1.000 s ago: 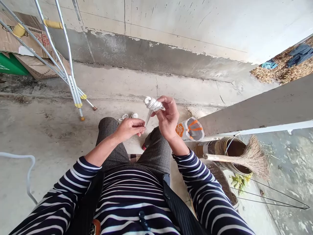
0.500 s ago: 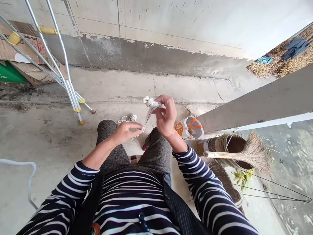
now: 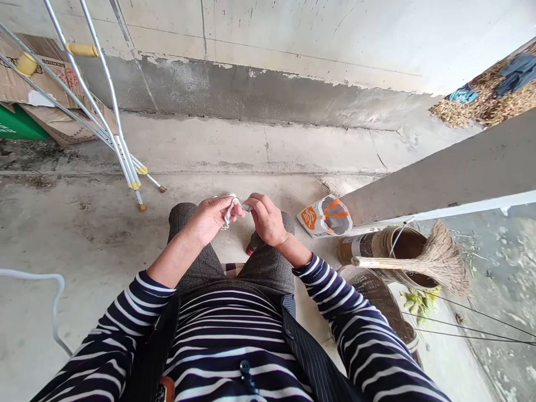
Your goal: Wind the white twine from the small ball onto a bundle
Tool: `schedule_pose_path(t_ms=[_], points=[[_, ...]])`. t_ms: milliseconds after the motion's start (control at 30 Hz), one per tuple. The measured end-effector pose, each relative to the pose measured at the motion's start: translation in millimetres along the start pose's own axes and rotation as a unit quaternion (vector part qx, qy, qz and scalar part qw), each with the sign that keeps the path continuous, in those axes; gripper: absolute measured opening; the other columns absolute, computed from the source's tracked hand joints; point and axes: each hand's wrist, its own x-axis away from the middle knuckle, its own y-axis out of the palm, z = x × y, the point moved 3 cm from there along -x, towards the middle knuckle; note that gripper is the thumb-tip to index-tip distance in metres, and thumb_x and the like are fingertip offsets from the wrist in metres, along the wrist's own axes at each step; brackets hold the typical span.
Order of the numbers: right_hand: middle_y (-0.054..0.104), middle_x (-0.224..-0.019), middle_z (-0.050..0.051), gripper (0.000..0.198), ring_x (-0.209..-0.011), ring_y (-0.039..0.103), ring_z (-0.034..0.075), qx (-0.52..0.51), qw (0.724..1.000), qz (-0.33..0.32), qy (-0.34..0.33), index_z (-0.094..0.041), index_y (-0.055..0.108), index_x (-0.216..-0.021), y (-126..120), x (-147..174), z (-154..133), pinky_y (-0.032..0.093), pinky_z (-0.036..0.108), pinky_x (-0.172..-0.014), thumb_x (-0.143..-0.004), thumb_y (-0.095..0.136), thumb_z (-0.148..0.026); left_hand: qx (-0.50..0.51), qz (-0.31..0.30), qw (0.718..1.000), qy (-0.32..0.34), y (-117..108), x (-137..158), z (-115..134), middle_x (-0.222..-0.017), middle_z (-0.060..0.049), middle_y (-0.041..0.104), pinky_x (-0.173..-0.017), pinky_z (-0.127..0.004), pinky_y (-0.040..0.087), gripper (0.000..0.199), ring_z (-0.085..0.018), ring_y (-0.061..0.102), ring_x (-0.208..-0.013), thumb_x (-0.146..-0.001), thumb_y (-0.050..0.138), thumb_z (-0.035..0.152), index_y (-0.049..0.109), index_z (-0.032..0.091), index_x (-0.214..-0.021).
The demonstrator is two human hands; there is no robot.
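Note:
In front of my knees, my left hand (image 3: pixel 215 219) is closed, with white cord (image 3: pixel 228 213) between thumb and fingers and a short length hanging below them. Just to its right, my right hand (image 3: pixel 266 219) is curled round a wound bundle of cord (image 3: pixel 247 207), greyish white, of which only the left end shows. The two hands are close together, backs turned partly up, with a small gap between them. My fingers hide most of the bundle and whatever lies on the floor behind it.
Crutches (image 3: pixel 121 139) lean at the left beside cardboard boxes (image 3: pixel 62 120). To the right stand an open white-and-orange bag (image 3: pixel 312 219), a bucket (image 3: pixel 383 245) with a straw broom (image 3: pixel 444 259) across it, and a concrete ledge (image 3: pixel 439 167). A white hose (image 3: pixel 58 296) lies at the left.
My right hand has come down and slightly left with the cord bundle, turning over. My left hand has risen a little. The cord ball on the floor is now mostly hidden.

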Motion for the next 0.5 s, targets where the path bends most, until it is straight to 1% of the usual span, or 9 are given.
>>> schedule_pose_path(t_ms=[100,167,267,333,400,433,500], points=[[0.065,-0.12,0.013,0.031,-0.11,0.063,0.021,-0.028,0.999,-0.028,0.023,-0.021,0.058,-0.119,3.8,3.7,0.3,0.056,0.035,-0.092,-0.097,0.041,-0.008,0.037,0.074,0.996,-0.025,-5.3,-7.6,-7.9,-0.083,-0.009,0.075,-0.064,-0.025,0.047,0.019,-0.019,0.071,-0.08,-0.077,0.079,0.027,0.074,0.011,-0.086],[0.066,-0.114,0.011,0.032,-0.103,0.064,0.02,-0.065,0.996,-0.032,0.043,-0.02,0.056,-0.117,4.0,6.2,-0.1,0.056,0.034,-0.087,-0.092,0.044,-0.006,0.053,0.099,0.993,-0.033,-7.4,-10.5,-11.8,-0.092,-0.011,0.077,-0.069,-0.026,0.051,0.02,-0.02,0.073,-0.086,-0.078,0.078,0.024,0.074,0.01,-0.092],[0.066,-0.101,0.006,0.034,-0.084,0.062,0.018,-0.125,0.988,-0.033,0.085,-0.021,0.054,-0.117,4.1,11.9,0.2,0.056,0.031,-0.075,-0.086,0.049,-0.006,0.067,0.104,0.992,-0.031,-6.8,-11.8,-14.1,-0.106,-0.013,0.078,-0.084,-0.03,0.055,0.02,-0.022,0.074,-0.098,-0.08,0.076,0.019,0.074,0.011,-0.098],[0.066,-0.104,0.007,0.036,-0.083,0.06,0.017,-0.163,0.98,-0.044,0.101,-0.021,0.056,-0.119,4.9,15.5,-0.2,0.056,0.03,-0.073,-0.087,0.05,-0.007,0.062,0.102,0.992,-0.028,-5.2,-11.5,-13.7,-0.112,-0.014,0.077,-0.091,-0.032,0.055,0.019,-0.022,0.073,-0.103,-0.08,0.075,0.016,0.075,0.01,-0.099],[0.064,-0.114,0.009,0.037,-0.091,0.06,0.018,-0.206,0.97,-0.061,0.11,-0.022,0.06,-0.12,6.1,17.4,-1.5,0.057,0.03,-0.073,-0.088,0.05,-0.008,0.049,0.1,0.994,-0.025,-4.6,-11.9,-12.1,-0.114,-0.014,0.076,-0.092,-0.031,0.055,0.018,-0.022,0.073,-0.105,-0.081,0.074,0.014,0.075,0.01,-0.098],[0.063,-0.117,0.01,0.036,-0.093,0.06,0.018,-0.233,0.962,-0.069,0.12,-0.022,0.063,-0.119,6.7,17.6,-2.2,0.057,0.028,-0.071,-0.088,0.05,-0.008,0.04,0.098,0.994,-0.025,-5.3,-12.7,-11.1,-0.114,-0.014,0.076,-0.09,-0.031,0.055,0.018,-0.023,0.073,-0.105,-0.081,0.074,0.013,0.075,0.01,-0.098],[0.061,-0.116,0.01,0.033,-0.092,0.059,0.018,-0.297,0.939,-0.081,0.156,-0.022,0.068,-0.115,7.7,16.9,-3.4,0.057,0.025,-0.063,-0.089,0.051,-0.011,0.017,0.094,0.995,-0.029,-9.9,-16.6,-8.5,-0.112,-0.015,0.076,-0.084,-0.029,0.055,0.018,-0.022,0.073,-0.101,-0.081,0.074,0.014,0.075,0.009,-0.098]])
